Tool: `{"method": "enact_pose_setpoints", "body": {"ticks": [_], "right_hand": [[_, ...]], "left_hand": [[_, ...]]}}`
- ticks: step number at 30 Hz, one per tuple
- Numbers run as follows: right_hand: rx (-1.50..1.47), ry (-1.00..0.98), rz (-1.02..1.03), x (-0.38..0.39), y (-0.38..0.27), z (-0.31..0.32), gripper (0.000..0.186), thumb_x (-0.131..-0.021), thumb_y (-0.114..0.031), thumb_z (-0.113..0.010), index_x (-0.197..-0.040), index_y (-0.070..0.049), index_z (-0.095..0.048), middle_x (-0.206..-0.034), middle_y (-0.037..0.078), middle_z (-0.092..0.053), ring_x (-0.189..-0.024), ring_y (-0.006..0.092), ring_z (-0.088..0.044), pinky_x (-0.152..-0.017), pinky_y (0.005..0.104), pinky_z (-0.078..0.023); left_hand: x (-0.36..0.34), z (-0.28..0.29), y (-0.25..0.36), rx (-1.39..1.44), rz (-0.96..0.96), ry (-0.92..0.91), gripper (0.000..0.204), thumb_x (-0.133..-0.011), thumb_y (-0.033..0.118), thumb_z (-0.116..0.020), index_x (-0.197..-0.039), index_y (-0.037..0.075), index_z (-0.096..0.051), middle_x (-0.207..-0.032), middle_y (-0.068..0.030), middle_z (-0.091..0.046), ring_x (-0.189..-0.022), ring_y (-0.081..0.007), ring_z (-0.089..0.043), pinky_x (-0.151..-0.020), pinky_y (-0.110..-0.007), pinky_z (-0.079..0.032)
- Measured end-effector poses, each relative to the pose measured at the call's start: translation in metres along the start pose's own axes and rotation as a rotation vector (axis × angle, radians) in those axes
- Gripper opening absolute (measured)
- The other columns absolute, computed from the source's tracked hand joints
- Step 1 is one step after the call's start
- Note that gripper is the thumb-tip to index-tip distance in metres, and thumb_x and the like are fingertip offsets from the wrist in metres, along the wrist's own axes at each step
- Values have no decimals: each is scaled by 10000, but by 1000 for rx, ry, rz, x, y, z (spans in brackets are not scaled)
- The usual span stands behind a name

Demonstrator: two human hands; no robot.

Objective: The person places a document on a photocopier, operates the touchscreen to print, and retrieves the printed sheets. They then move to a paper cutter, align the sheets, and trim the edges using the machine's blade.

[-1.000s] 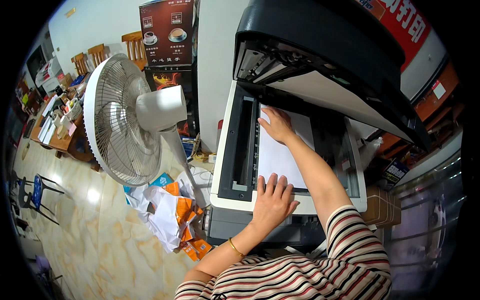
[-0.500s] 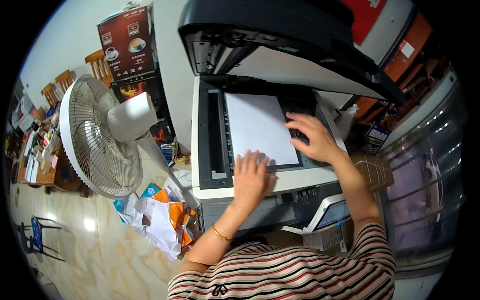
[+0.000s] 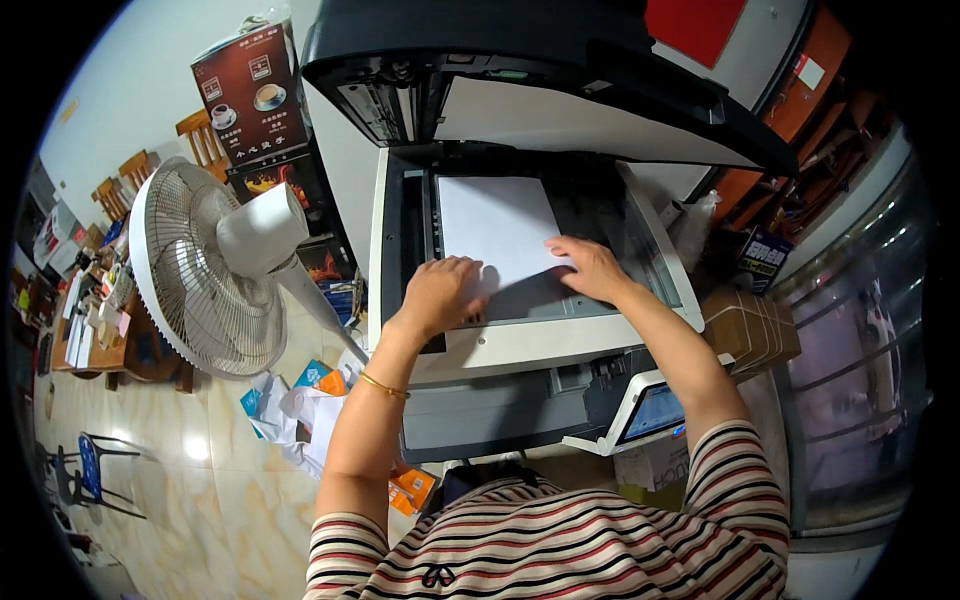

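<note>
A white sheet of paper [image 3: 495, 220] lies on the glass of a copier [image 3: 655, 280], whose dark lid [image 3: 640, 110] is raised. My left hand [image 3: 445, 290] rests at the sheet's lower-left corner, its fingers bent and loosely apart. My right hand [image 3: 590, 270] touches the sheet's right edge, fingertips on it, fingers slightly curved and apart. Below the glass on the right, a small tilted touch screen [image 3: 650, 410] sticks out from the copier.
A white pedestal fan [image 3: 200, 260] stands close on the left, with crumpled paper and packaging [image 3: 285, 410] at its foot. Behind it are a brown machine [image 3: 250, 100], a cluttered wooden table [image 3: 140, 350] and chairs [image 3: 90, 470]. A cardboard box [image 3: 750, 325] sits right of the copier.
My left hand has moved left and up along the sheet's near edge. My right hand has come down from the sheet's upper part to its right edge. The view has shifted.
</note>
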State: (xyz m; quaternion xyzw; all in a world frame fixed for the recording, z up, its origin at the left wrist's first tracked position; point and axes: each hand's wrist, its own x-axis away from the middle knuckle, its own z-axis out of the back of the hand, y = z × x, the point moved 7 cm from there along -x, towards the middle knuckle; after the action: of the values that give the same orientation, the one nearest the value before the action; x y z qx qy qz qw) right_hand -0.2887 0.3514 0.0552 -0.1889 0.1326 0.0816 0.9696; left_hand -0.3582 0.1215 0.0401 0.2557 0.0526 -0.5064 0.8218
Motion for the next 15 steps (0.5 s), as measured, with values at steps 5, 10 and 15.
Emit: {"method": "enact_pose_setpoints", "body": {"ticks": [5, 10, 15], "right_hand": [[-657, 94, -323, -20, 43, -5, 271, -920, -170, -631, -1078, 49, -618, -958, 98, -695, -851, 136, -640, -772, 269, -489], [-644, 13, -396, -15, 49, -8, 258, -917, -131, -592, -1117, 31, -610, -1025, 106, -682, -934, 142, -626, -839, 271, -471], [-748, -249, -254, -5, 37, 10, 504, -757, 92, -409, -1219, -6, -584, -1209, 120, -618, -1180, 187, -528, -1039, 296, -342]], "left_hand": [[-7, 3, -52, 811, 320, 217, 164, -902, 49, -636, -1021, -55, -593, -855, -42, -647, -816, -79, -569, -728, -237, -488], [-4, -2, -63, 647, 404, 266, 186, -890, 126, -647, -903, -54, -599, -755, -123, -649, -715, -145, -604, -665, -298, -493], [14, 2, -25, 542, 284, 222, 84, -876, 42, -581, -947, 30, -623, -751, -133, -653, -711, -269, -647, -770, -368, -509]]}}
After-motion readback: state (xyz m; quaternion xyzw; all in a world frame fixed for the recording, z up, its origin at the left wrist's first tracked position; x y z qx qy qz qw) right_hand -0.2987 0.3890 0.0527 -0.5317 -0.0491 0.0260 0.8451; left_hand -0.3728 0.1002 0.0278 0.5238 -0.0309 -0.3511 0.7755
